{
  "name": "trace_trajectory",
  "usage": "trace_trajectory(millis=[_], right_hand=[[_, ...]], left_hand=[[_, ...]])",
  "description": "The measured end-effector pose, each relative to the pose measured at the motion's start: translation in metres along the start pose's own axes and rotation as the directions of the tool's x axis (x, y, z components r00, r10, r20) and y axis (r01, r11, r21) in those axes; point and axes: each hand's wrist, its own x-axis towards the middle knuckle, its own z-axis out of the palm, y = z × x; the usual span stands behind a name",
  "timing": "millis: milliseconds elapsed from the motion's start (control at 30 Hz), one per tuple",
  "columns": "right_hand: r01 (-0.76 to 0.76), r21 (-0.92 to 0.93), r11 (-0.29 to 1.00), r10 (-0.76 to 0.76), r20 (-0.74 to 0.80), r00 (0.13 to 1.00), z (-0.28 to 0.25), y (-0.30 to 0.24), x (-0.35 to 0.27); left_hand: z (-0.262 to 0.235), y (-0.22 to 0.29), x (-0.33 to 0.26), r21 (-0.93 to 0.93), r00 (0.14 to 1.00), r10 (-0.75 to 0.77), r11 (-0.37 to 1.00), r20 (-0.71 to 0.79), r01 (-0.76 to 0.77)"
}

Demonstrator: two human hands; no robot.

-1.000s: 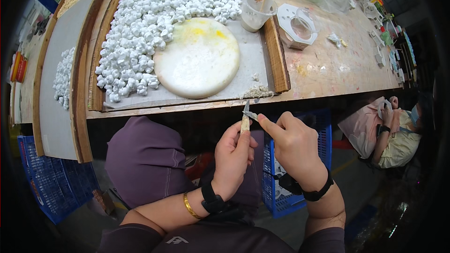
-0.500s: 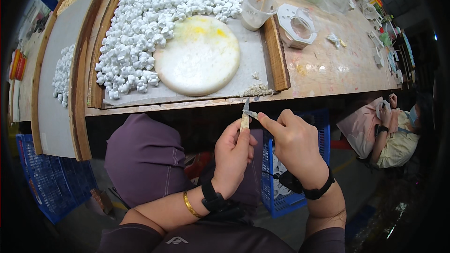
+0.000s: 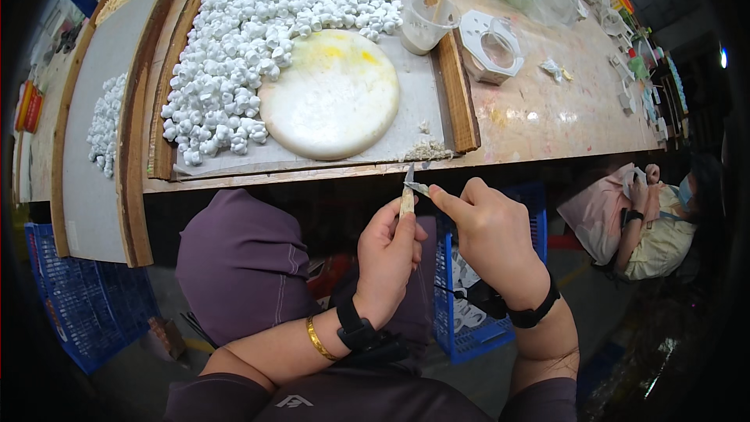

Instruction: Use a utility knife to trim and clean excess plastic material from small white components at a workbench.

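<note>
1. My left hand (image 3: 388, 254) is closed around a small pale, slim piece (image 3: 406, 202), held upright just below the front edge of the wooden worktop (image 3: 547, 109).
2. My right hand (image 3: 488, 230) pinches a thin grey blade (image 3: 418, 186) between thumb and forefinger, its tip touching the top of the piece.
3. On the worktop, a round white slab with yellow stains (image 3: 330, 95) lies on a grey board (image 3: 414, 101), beside a heap of small white moulded pieces (image 3: 258, 23).
4. A clear plastic cup (image 3: 424, 22) stands behind the slab.
5. Another person (image 3: 648, 219) sits to my right.
</note>
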Motion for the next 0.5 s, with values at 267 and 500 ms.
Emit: trace_trajectory(millis=[267,500], right_hand=[[-0.009,0.051,0.999,0.011,-0.032,0.999,0.0059,0.0057,0.0017],[-0.023,0.069,0.997,0.023,-0.005,1.000,0.0010,-0.0002,-0.0010]], left_hand=[[0.0015,0.0021,-0.0006,-0.007,1.000,-0.004,1.000,-0.001,0.004],[0.0002,0.0043,-0.0002,-0.021,1.000,-0.026,0.999,0.005,0.026]])
